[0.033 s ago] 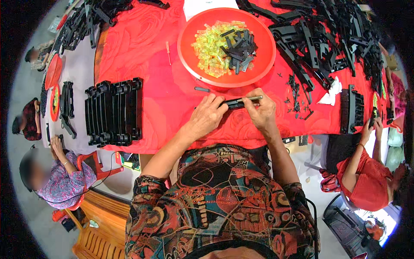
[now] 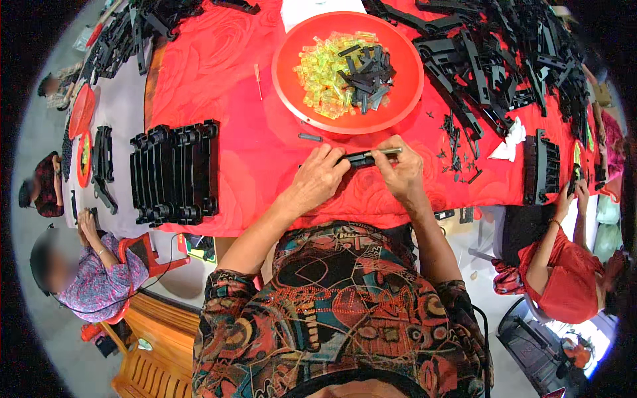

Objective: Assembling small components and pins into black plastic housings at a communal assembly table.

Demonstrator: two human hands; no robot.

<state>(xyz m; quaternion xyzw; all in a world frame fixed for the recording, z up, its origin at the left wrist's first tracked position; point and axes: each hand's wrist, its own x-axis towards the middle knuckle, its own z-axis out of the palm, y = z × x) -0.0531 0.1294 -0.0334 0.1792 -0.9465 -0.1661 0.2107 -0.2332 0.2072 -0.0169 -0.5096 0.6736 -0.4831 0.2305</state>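
Close to the table's front edge, my left hand [image 2: 321, 174] is closed on a long black plastic part [image 2: 358, 160], pinching its left end. My right hand [image 2: 401, 169] is closed around a slim, dull metallic stick-like tool [image 2: 388, 152], which lies along the part's right end. My fingers hide the tool's tip and much of the part. Just beyond my left fingers rests a short dark grey strip [image 2: 310, 137]. Farther off stands a red round tray [image 2: 282, 79] with clear yellow plastic pieces [image 2: 325, 69] and small black pieces [image 2: 368, 74] in it.
Stacked black parts [image 2: 174, 172] stand at left, and a thin screwdriver [image 2: 259, 81] lies beyond them. Black parts [image 2: 474, 73] heap at far right, near small black bits [image 2: 455, 146] and white tissue [image 2: 511, 142]. Other people sit at left [image 2: 99, 272] and right [image 2: 564, 278].
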